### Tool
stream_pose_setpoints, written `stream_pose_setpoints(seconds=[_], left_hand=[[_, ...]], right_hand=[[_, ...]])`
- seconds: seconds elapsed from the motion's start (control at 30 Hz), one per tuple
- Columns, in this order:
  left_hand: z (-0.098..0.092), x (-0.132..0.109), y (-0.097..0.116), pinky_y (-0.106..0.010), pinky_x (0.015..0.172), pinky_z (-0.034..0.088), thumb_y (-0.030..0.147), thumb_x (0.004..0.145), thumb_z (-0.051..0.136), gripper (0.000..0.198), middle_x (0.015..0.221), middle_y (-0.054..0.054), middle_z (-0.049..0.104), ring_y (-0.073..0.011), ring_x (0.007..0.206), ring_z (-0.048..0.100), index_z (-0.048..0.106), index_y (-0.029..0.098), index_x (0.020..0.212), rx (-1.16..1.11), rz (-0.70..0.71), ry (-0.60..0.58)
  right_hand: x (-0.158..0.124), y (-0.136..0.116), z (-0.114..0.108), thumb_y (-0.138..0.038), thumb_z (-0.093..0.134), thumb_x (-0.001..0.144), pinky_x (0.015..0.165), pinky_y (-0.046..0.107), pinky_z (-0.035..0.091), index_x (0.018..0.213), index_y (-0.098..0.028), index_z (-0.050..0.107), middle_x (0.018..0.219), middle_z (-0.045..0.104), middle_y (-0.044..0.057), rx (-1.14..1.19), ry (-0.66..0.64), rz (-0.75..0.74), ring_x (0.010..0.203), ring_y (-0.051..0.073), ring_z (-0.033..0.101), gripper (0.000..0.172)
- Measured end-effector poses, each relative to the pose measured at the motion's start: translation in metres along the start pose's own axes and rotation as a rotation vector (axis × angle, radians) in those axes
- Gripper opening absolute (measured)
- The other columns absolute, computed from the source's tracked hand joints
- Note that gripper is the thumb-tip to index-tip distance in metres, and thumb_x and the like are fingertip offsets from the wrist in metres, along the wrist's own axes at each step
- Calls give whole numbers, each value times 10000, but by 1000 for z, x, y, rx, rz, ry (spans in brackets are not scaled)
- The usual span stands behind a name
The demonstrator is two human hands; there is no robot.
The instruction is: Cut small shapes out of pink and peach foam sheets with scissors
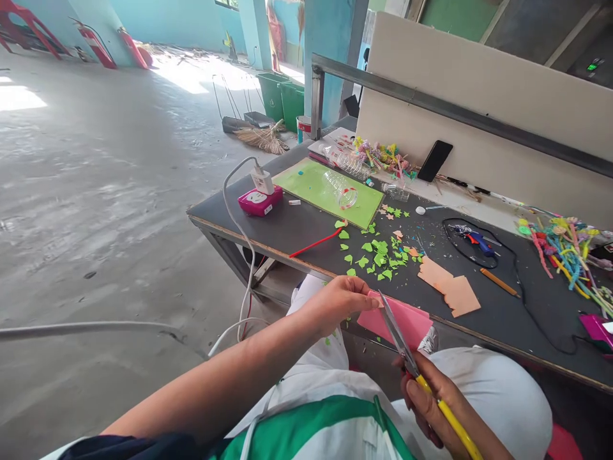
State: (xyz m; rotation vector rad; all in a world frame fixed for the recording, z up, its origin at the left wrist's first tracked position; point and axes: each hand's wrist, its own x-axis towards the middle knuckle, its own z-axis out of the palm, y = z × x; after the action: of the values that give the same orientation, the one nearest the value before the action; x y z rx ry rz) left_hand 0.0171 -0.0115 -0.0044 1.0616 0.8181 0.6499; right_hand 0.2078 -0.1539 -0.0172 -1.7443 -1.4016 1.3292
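Observation:
My left hand (339, 303) pinches the left corner of a pink sheet of paper (409, 321) between thumb and fingers, near the table's front edge. In my right hand (431, 399) is a pair of scissors (401, 338) with yellow handles. Its blades point up and away from me and lie across the paper, with the tips close to my left fingertips. Whether the blades are parted is hard to make out. Just beyond the paper lie many green paper cutouts (380, 254) and two cut peach paper pieces (462, 296).
On the dark table (215, 207) are a green board (311, 185) with a plastic bottle, a red stick (316, 243), a magenta box (260, 202) with a charger, a blue glue gun (481, 244), an orange cutter (499, 282), coloured pipe cleaners (567, 246) and a phone (435, 161).

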Motion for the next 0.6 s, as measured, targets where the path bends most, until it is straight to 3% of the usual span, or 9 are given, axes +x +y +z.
stream_pose_setpoints(seconds=[0.27, 0.47, 0.6], left_hand=[[-3, -3, 2, -241, 598, 377, 304, 596, 761, 217, 719, -53, 640, -108, 625, 522, 679, 121, 680, -144, -42, -142], [-3, -4, 3, -237, 558, 336, 299, 583, 767, 206, 607, -13, 588, -89, 561, 472, 663, 127, 628, -98, -44, -114], [-3, -6, 4, -240, 554, 315, 288, 607, 749, 187, 586, -2, 569, -85, 550, 449, 653, 129, 630, -59, -35, -119]], right_hand=[[-5, -11, -2, -604, 470, 798, 342, 225, 242, 929, -263, 549, 615, 489, -41, 54, -35, 28, 340, 59, 285, 373], [-6, -14, -1, -587, 487, 788, 417, 256, 308, 902, -261, 583, 581, 471, -34, -36, 28, -16, 449, 129, 412, 358], [-4, -14, -3, -546, 487, 797, 474, 261, 348, 846, -235, 564, 585, 480, -33, -65, 12, -52, 501, 135, 429, 324]])
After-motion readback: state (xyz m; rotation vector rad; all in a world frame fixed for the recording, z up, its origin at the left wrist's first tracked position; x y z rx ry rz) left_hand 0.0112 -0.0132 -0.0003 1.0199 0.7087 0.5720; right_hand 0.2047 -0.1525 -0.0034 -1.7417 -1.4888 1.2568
